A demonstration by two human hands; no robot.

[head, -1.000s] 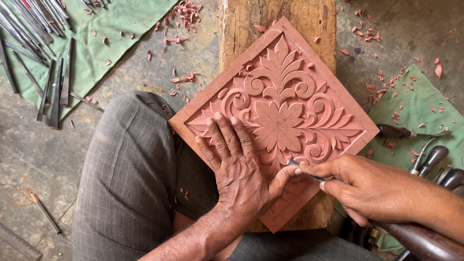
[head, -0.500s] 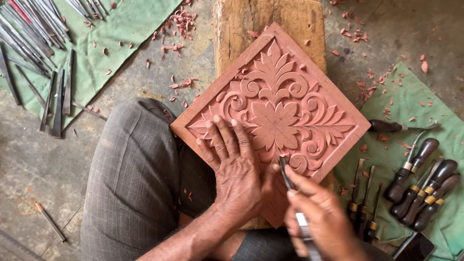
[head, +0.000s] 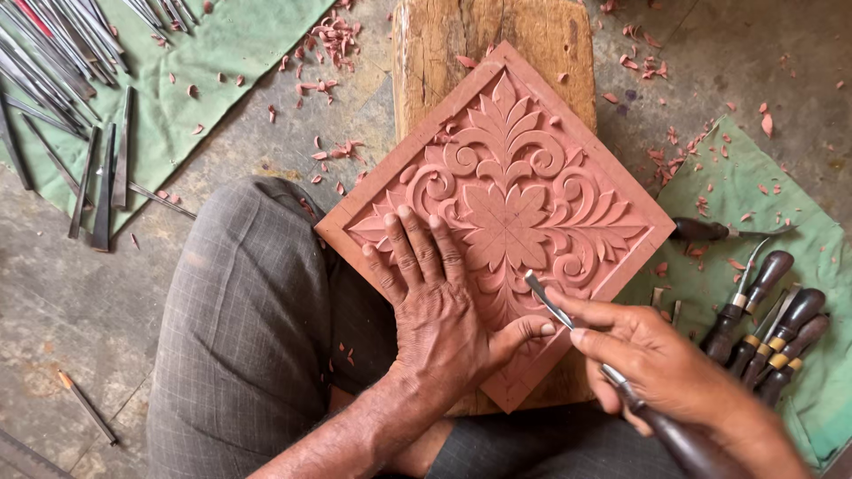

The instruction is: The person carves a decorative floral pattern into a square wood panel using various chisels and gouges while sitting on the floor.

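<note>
A reddish square carved panel (head: 524,191) with a floral relief lies cornerwise on a wooden block (head: 444,44), partly over the person's grey-trousered knee (head: 240,310). The left hand (head: 435,302) lies flat and open on the panel's lower-left part, fingers spread, thumb out toward the tool. The right hand (head: 652,364) is closed around a dark-handled carving chisel (head: 568,324), its blade tip touching the panel near the lower corner
</note>
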